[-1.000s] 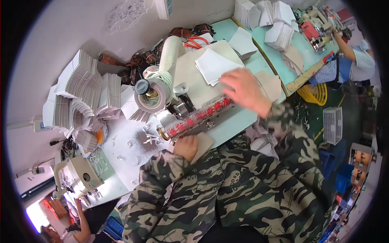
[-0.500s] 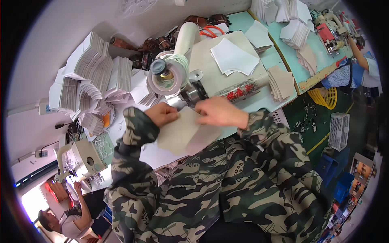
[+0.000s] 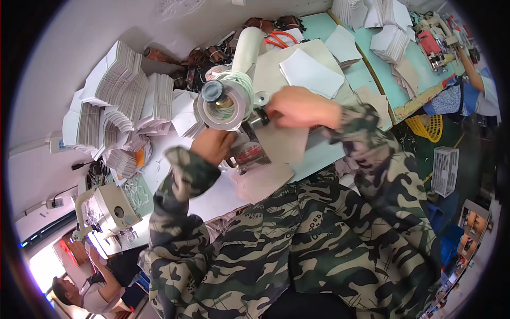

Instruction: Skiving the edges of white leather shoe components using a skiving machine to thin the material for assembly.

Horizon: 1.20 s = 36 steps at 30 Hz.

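Note:
A beige flat shaped piece (image 3: 286,141) hangs from my right hand (image 3: 304,108), whose fingers are closed on its upper edge, slightly blurred. It lies across the right side of the sewing machine's working end (image 3: 256,121). My left hand (image 3: 213,144) is curled just left of the machine, close below its round thread stand (image 3: 223,106). Whatever its fingers hold, if anything, is hidden. A small red-marked machine part (image 3: 248,153) shows between my hands. Pinkish-beige pieces (image 3: 264,179) lie on the table in front, near my lap.
White stacked pieces (image 3: 114,80) rise at the left. More white pieces (image 3: 311,72) lie on the machine's top, with orange-handled scissors (image 3: 279,39) behind. Beige pieces (image 3: 372,101) lie to the right. Co-workers sit at machines at far left and far right. A yellow basket (image 3: 425,127) stands on the floor.
My right hand has moved up and right, carrying the beige piece from in front of the machine to its right side. My left hand has let go of the piece and sits slightly lower.

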Each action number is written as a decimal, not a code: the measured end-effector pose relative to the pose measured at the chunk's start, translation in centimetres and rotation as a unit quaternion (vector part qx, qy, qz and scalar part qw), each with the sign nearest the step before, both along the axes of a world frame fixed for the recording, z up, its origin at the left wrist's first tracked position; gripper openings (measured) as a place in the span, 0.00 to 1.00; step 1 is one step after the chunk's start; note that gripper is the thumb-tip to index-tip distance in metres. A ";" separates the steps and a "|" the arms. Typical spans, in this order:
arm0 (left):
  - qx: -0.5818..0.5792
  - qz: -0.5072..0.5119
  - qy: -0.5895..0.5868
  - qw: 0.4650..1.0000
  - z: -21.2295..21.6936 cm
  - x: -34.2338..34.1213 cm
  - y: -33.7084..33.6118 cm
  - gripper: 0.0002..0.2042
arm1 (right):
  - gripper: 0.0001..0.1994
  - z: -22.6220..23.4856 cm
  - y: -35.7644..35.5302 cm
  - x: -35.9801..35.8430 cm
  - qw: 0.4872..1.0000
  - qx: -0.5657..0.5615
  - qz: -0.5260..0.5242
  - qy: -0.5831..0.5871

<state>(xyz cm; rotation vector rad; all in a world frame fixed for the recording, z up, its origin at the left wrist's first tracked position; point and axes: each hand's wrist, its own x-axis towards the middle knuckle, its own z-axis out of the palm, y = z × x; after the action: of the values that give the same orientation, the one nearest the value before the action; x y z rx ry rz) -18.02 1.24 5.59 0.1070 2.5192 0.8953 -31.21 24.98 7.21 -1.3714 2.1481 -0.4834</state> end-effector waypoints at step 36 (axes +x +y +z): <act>-0.102 -0.140 0.365 0.915 -8.8 9.2 10.1 0.05 | 0.16 -1.3 7.7 10.0 0.942 -0.110 -0.178 -0.263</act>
<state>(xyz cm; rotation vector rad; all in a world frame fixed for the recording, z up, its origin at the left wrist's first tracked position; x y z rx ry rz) -8.82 11.39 -3.26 0.8543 3.1342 0.5209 -21.20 32.63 5.92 -0.8198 1.9200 -1.1222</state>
